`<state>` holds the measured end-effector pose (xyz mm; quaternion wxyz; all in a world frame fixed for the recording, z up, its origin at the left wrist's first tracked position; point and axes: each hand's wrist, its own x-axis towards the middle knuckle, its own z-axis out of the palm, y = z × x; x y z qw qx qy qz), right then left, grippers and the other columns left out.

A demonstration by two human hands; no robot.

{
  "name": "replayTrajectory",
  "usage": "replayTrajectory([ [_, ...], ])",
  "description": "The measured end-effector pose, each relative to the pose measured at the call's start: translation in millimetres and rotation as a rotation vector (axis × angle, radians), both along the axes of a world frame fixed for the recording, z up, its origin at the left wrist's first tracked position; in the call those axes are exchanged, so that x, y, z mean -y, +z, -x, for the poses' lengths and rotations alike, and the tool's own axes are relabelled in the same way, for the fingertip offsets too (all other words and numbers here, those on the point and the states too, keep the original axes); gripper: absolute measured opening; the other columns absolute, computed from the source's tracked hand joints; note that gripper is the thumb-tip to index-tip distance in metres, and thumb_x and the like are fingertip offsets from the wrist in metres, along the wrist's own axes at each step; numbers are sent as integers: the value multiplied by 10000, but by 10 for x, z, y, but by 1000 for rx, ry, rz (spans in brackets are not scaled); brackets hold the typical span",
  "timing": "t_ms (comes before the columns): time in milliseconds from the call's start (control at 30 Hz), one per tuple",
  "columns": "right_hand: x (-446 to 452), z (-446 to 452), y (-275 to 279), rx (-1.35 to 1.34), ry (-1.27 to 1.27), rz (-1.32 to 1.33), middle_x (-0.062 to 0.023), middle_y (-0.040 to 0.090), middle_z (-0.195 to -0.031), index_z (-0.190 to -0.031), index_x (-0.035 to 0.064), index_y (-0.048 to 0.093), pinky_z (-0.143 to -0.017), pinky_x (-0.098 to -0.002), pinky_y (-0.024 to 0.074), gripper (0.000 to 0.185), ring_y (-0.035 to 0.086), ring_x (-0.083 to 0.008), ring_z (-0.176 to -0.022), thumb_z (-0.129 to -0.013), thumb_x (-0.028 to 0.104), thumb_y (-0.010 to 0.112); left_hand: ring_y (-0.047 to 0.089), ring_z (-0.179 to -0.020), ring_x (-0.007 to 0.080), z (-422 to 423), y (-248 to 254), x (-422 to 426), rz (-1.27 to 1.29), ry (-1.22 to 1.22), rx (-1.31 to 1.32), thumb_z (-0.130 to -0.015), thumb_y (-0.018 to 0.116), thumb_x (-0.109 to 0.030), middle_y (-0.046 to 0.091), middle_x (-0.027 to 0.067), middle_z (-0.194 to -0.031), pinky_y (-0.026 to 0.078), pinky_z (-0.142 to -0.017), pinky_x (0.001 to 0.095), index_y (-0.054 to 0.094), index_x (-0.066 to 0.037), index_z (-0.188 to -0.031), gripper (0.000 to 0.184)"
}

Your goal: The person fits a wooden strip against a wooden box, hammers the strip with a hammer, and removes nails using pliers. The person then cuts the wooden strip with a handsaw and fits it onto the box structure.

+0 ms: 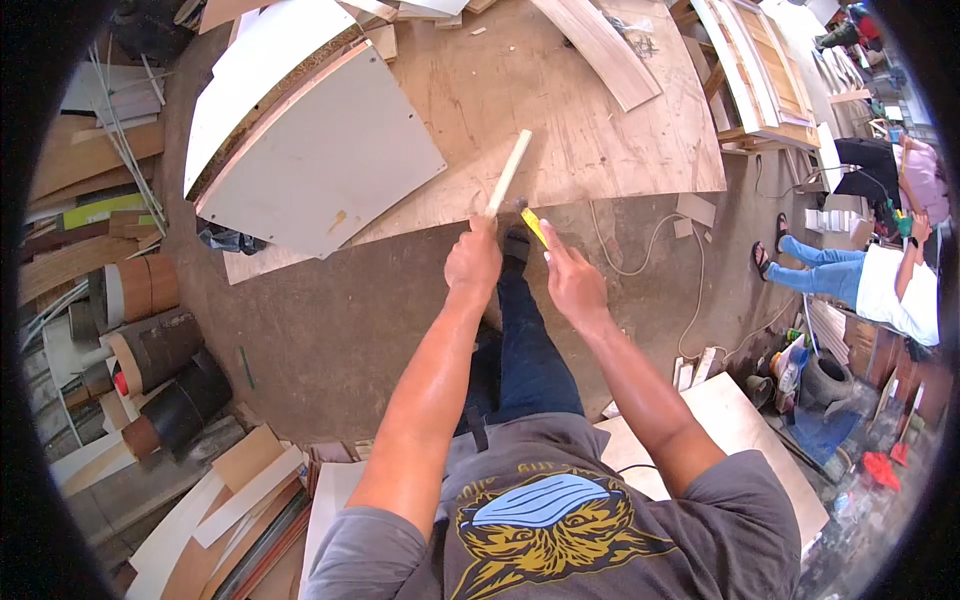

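My left hand (473, 262) is closed round the lower end of a narrow pale wooden strip (512, 170), which points up and away over the near edge of the plywood sheet (480, 110). Just to its right, my right hand (575, 280) grips a slim yellow tool (534, 224) with a small dark tip. That tip is close to the strip, near my left fist; I cannot tell whether they touch. The tool's exact kind is too small to make out. Both hands are held in front of the sheet's near edge, above the floor.
White-faced panels with a curved edge (330, 150) lie on the sheet's left, and a curved board (605, 50) lies at the back. Offcuts and rolls (150, 285) crowd the left. A cable (697, 300) runs across the floor. At right is another person (895, 290).
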<state>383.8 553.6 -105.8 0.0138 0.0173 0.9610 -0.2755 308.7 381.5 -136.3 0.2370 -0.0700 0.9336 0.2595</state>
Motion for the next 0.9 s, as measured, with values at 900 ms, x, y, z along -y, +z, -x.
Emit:
replayTrajectory([
  [900, -46, 74, -153, -94, 21, -28, -152, 613, -753, -1563, 276, 421, -567, -507, 536, 585, 637, -379, -613, -1008, 180, 579, 685, -974, 517, 85, 108, 23, -47, -14, 11, -1066, 453, -342, 709, 316, -995, 545, -849, 613, 526, -21, -1134, 336],
])
